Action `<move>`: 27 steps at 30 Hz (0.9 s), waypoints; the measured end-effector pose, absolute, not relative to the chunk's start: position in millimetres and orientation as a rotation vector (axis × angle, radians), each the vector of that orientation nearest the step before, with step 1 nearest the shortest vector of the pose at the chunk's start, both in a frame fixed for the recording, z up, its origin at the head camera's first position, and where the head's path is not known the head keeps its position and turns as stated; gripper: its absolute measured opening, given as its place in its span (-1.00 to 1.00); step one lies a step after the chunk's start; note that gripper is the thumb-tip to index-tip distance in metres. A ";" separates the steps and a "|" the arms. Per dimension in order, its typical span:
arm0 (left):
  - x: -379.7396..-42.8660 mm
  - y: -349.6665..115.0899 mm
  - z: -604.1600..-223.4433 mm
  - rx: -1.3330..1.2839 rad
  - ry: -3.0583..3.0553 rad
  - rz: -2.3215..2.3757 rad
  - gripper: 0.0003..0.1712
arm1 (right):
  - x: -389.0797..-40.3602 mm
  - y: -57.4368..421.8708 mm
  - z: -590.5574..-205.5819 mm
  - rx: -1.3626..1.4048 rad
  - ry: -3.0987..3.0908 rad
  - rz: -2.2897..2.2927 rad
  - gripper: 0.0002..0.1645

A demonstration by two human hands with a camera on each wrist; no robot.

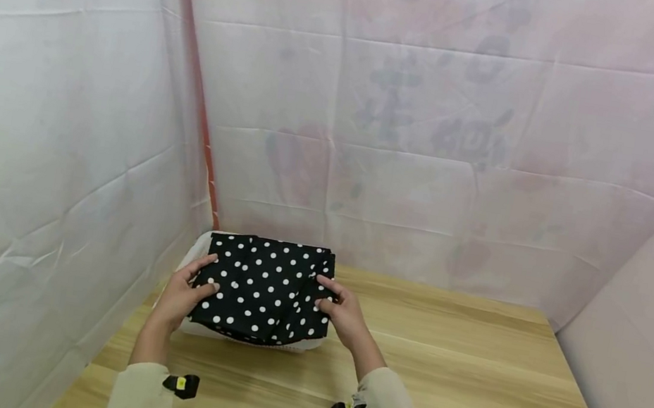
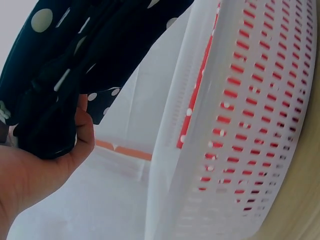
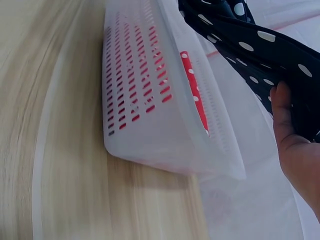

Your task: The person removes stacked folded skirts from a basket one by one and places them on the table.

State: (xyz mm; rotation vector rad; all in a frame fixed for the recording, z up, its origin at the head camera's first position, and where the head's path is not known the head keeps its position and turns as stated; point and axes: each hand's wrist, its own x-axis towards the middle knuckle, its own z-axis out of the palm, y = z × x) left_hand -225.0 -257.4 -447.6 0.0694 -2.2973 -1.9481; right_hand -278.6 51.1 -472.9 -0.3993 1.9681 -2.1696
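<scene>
one black polka-dot cloth [image 1: 265,287], fingers [image 2: 86,131] of left hand [image 1: 178,293] and right hand [image 1: 350,315] clamped on its sides, held above white basket [image 3: 150,142] containing red dotted cloth [image 3: 193,86], near far-left corner of desk [image 1: 445,351].

Creased, pale sheets wall the space: a left sheet [image 1: 58,118], a back sheet [image 1: 405,195] and a right sheet [image 1: 642,325]. A red strip [image 1: 195,69] runs down the left corner. Blurred lettering [image 1: 391,103] marks the back. Below lies a wood-grain worktop [image 1: 468,369]. The light is soft, pinkish toward the upper right.
</scene>
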 end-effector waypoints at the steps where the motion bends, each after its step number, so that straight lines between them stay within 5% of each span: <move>1: -224.4 -255.1 -447.9 0.063 -2.291 -1.954 -0.27 | -277.9 53.6 -472.7 -0.399 1.958 -2.175 -0.39; 27: -221.3 -187.9 -456.5 -0.019 -2.062 -2.244 -0.27 | -261.4 127.2 -465.1 -0.355 1.912 -2.233 -0.37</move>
